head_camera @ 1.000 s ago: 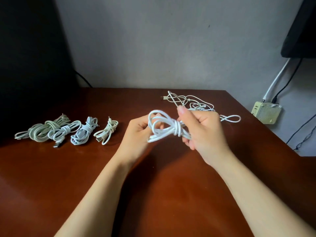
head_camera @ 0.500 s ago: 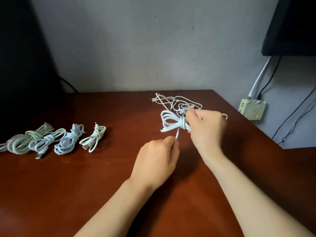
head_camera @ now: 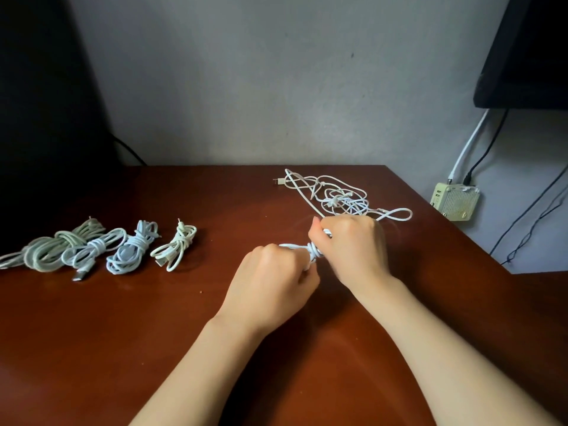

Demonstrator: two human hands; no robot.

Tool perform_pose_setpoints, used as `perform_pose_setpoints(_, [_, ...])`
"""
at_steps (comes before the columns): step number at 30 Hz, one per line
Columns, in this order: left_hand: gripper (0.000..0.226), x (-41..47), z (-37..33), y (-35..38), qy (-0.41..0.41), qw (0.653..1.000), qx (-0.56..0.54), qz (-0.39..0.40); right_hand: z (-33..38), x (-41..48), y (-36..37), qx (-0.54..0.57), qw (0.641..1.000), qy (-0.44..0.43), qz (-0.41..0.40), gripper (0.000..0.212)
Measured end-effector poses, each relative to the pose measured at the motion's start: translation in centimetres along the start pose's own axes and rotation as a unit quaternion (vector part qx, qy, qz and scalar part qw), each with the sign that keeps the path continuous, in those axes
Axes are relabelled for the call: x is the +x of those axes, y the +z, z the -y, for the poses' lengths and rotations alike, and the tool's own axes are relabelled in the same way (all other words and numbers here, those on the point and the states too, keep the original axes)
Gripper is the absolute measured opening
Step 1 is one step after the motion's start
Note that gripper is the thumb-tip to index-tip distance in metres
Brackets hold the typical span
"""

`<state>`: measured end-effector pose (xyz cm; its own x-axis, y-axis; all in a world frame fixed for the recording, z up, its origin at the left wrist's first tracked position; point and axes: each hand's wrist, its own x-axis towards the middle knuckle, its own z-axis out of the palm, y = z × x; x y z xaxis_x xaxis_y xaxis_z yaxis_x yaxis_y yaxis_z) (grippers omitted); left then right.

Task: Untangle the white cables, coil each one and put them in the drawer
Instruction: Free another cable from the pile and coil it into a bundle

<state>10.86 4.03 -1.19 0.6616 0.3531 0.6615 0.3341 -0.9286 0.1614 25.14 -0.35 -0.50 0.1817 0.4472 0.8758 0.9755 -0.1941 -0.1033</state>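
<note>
Over the reddish-brown wooden surface [head_camera: 147, 339], the left hand [head_camera: 270, 281] and the right hand [head_camera: 353, 247] each curl their fingers round one half-wrapped white cable bundle [head_camera: 314, 251] between them, just before a loose tangle of thin white cables [head_camera: 338, 199], four coiled cable bundles [head_camera: 98, 249] lying well apart leftward.

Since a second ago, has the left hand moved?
Yes. The left hand has shifted right, away from the four coiled cables, and grips the cable bundle beside the right hand.
</note>
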Motion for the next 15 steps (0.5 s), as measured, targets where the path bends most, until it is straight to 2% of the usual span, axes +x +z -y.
perform_pose_setpoints(4, [0.023, 0.08, 0.26, -0.58, -0.056, 0.997, -0.052, -0.025, 0.17, 0.08, 0.12, 0.016, 0.999, -0.036, -0.009, 0.035])
perform_pose_setpoints(7, [0.018, 0.25, 0.36, -0.81, -0.029, 0.997, -0.019, -0.065, 0.21, 0.1, -0.09, 0.037, 0.997, -0.057, -0.02, 0.038])
perform_pose_setpoints(10, [0.017, 0.28, 0.73, -0.21, 0.021, 0.996, -0.041, -0.082, -0.01, 0.07, -0.31, 0.069, 0.996, -0.062, -0.018, 0.041])
perform_pose_setpoints(15, [0.021, 0.29, 0.73, -0.07, -0.027, 0.985, -0.086, -0.145, 0.8, 0.28, -0.85, 0.144, 0.987, -0.046, -0.047, 0.043])
